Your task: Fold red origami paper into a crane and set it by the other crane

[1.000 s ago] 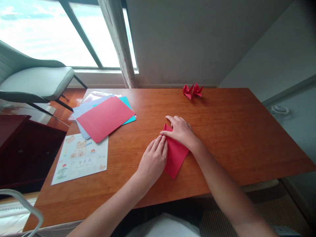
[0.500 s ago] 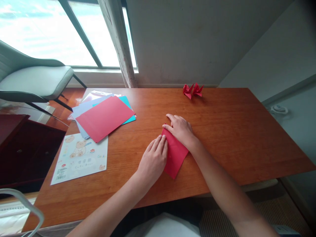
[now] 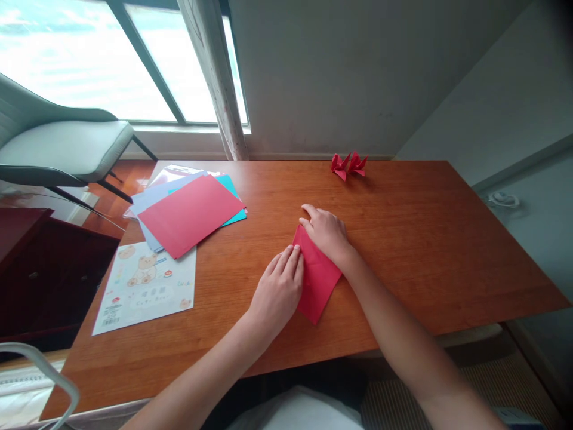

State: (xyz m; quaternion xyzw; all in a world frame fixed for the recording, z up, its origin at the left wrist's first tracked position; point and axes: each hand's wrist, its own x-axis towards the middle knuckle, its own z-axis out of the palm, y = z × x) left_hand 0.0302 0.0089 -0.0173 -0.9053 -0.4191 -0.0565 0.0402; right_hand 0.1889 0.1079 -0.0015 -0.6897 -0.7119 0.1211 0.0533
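A folded red paper (image 3: 317, 278) lies near the middle of the wooden table (image 3: 425, 239). My left hand (image 3: 278, 289) lies flat on its left edge, fingers stretched out together and pressing down. My right hand (image 3: 326, 232) rests on the paper's upper corner, fingers extended and pressing along the top fold. Neither hand lifts the paper off the table.
Two small red folded paper figures (image 3: 350, 164) stand at the table's far edge. A stack of coloured sheets (image 3: 190, 209) with a red one on top lies at the left, a printed bear sheet (image 3: 147, 286) in front of it. A grey chair (image 3: 58, 149) stands by the window.
My right hand has slid up and to the right along the paper's upper edge, flattening the corner. My left hand has stayed in place.
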